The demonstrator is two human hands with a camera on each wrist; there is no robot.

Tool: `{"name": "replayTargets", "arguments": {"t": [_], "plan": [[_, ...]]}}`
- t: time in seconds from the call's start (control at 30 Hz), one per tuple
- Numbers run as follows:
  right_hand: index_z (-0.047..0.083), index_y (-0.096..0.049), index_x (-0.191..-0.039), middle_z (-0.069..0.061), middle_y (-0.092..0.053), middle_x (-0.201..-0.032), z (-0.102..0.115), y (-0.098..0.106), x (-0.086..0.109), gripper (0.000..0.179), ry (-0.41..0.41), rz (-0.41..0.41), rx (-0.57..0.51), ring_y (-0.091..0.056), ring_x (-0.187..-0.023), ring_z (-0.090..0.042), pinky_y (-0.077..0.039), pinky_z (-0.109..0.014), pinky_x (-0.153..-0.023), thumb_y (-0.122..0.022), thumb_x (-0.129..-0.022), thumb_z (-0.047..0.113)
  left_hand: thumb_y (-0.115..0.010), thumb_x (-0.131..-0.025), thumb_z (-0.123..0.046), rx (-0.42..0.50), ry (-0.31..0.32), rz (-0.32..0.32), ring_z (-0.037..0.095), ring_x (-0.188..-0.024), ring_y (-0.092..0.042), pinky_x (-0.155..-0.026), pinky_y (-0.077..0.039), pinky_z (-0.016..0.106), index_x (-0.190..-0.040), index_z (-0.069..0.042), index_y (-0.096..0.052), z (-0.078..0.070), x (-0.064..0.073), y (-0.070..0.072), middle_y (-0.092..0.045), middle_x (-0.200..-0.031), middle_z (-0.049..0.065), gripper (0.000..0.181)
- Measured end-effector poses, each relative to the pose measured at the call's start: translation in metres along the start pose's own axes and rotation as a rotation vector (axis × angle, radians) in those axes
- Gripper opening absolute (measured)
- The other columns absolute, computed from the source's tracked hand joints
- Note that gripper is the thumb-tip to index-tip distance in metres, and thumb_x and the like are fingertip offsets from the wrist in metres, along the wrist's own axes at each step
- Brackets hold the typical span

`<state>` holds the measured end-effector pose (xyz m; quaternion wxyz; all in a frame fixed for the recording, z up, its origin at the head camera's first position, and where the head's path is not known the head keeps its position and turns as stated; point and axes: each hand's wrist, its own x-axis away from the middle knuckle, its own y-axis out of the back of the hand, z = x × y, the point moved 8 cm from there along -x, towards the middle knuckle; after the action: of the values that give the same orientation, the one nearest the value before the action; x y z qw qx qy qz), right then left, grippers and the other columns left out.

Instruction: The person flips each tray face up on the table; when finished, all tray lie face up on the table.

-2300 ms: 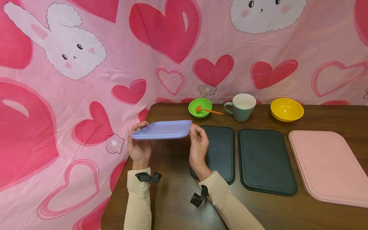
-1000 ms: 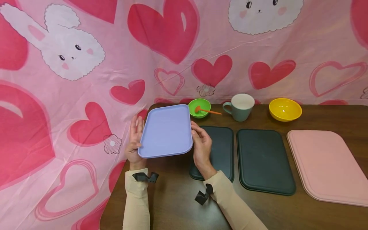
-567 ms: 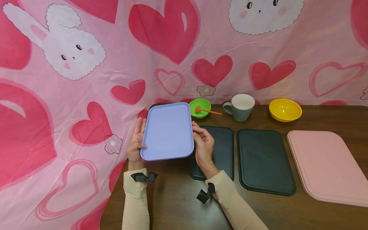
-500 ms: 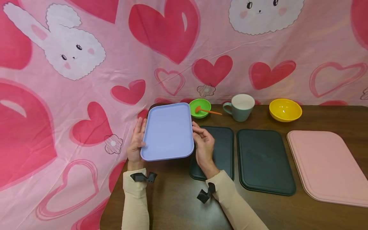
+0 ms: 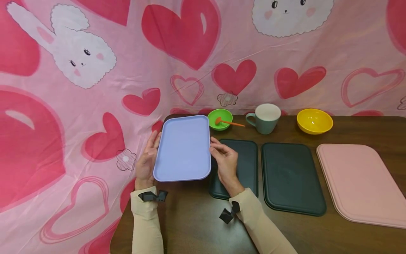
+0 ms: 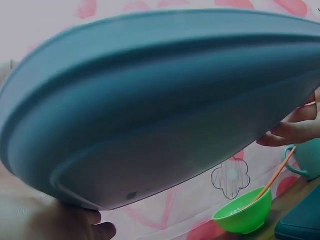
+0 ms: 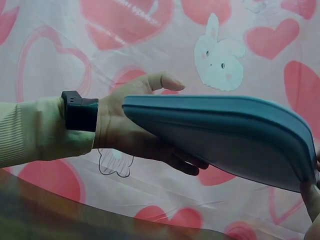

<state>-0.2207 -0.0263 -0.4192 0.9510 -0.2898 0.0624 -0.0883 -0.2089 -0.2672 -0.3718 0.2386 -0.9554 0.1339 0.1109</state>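
Note:
A lavender-blue rectangular tray [image 5: 184, 148] is held up above the table's left end, its inner face tilted toward me. My left hand [image 5: 146, 164] supports its left side from below. In the right wrist view, that left hand [image 7: 130, 125] has its fingers stretched under the tray and its thumb raised off the rim. My right hand [image 5: 226, 165] pinches the tray's right edge between thumb and fingers. The left wrist view shows the underside of the tray [image 6: 170, 115], with some right-hand fingers [image 6: 295, 127] at its far edge.
On the brown table [image 5: 193, 218] lie two dark green trays [image 5: 293, 178] and a pink tray [image 5: 364, 183]. Behind them stand a green bowl [image 5: 215, 114] with an orange spoon [image 5: 233, 123], a grey-green mug [image 5: 268, 121] and a yellow bowl [image 5: 315, 121]. A pink heart-patterned cloth [image 5: 190, 42] hangs behind and left.
The tray, first seen nearly edge-on, has tilted to show its inner face, then shifted slightly down and left. My left thumb has come off its rim; my right hand keeps its pinch.

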Motion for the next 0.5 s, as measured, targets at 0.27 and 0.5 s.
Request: {"name": "replayTargets", "arguments": {"t": [0.27,0.5], "plan": [[-0.025,-0.064,-0.103,-0.026,-0.072,-0.116,-0.004,0.002,-0.001,0.022,-0.014,-0.006,0.035,-0.069,-0.117,-0.026,-0.057,-0.022,-0.089,-0.067,-0.083,-0.014,-0.016,-0.095,-0.01,0.016,0.057,-0.033,0.016,-0.133,-0.041,-0.101,-0.045,0.026,-0.149,-0.025,-0.036,0.002,0.0,0.006,-0.016,-0.161,0.011,0.06],[-0.019,-0.066,-0.107,-0.029,-0.069,-0.121,-0.009,0.005,0.0,0.024,-0.044,0.009,0.119,-0.071,-0.111,-0.024,-0.057,-0.02,-0.087,-0.068,-0.084,-0.013,-0.019,-0.097,-0.016,-0.014,0.079,-0.002,0.016,-0.134,-0.041,-0.103,-0.044,0.028,-0.157,-0.017,-0.019,0.006,0.0,0.011,-0.016,-0.162,0.01,0.06]]}}
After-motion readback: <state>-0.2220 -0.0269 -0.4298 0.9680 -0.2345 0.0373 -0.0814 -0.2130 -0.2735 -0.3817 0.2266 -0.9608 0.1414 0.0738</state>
